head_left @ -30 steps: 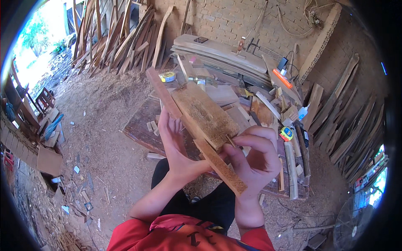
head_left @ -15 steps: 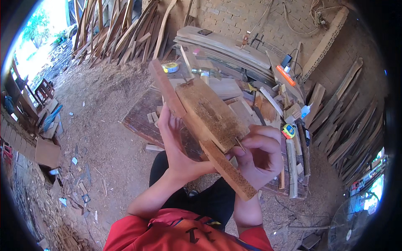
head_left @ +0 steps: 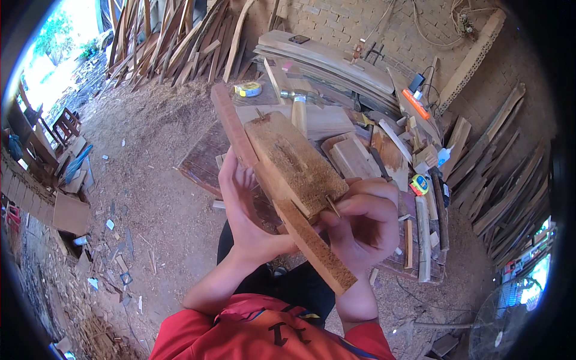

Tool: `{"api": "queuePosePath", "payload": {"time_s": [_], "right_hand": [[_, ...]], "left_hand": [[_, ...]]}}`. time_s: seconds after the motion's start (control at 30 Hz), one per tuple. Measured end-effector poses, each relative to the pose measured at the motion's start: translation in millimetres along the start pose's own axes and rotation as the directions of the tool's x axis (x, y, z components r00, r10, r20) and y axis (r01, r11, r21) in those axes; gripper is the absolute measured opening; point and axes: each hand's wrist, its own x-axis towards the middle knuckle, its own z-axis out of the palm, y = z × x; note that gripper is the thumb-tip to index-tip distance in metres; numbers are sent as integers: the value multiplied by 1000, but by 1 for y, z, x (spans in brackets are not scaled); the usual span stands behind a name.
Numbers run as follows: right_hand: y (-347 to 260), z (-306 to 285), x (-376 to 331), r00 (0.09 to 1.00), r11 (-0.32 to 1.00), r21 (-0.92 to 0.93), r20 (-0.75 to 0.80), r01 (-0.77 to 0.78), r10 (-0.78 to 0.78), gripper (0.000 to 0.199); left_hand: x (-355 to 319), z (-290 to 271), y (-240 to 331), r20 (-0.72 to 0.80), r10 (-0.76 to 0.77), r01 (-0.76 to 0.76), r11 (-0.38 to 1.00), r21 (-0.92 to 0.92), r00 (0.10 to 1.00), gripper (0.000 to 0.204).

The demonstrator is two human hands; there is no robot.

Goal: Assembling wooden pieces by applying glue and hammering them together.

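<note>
the wooden block [head_left: 294,163] now hides less hammer [head_left: 299,114]

At centre, the block [head_left: 294,162] hides part of the bench [head_left: 201,159] from me; planks [head_left: 180,45] upper left run off the top, the shirt [head_left: 252,330] off the bottom.

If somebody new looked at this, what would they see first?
Probably the wooden block in the middle, held by the left hand, with the right hand at its near end. Then maybe the bright red shirt at the bottom, and the leaning planks at upper left.
</note>
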Motion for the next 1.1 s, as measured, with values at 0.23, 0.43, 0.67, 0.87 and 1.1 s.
{"api": "queuePosePath", "payload": {"time_s": [0.23,0.43,0.67,0.87,1.1], "right_hand": [[2,3,-2,999,999,30,-34,-15,16,35],[7,5,-10,1000,997,82,-9,-9,9,34],[1,11,-17,999,998,67,-51,-16,19,36],[-3,12,-22,997,996,72,-49,-53,56,36],[-8,14,-26,993,994,80,-88,-73,80,35]], "left_hand": [[-2,0,1,-54,10,-11,1000,-19,998,140],[-10,-3,2,-60,31,-31,1000,4,998,140],[-14,-5,6,-112,23,-10,993,117,993,134],[-20,-6,5,-159,61,-39,989,141,985,132],[-31,-10,5,-148,38,-22,994,108,988,142]]}}
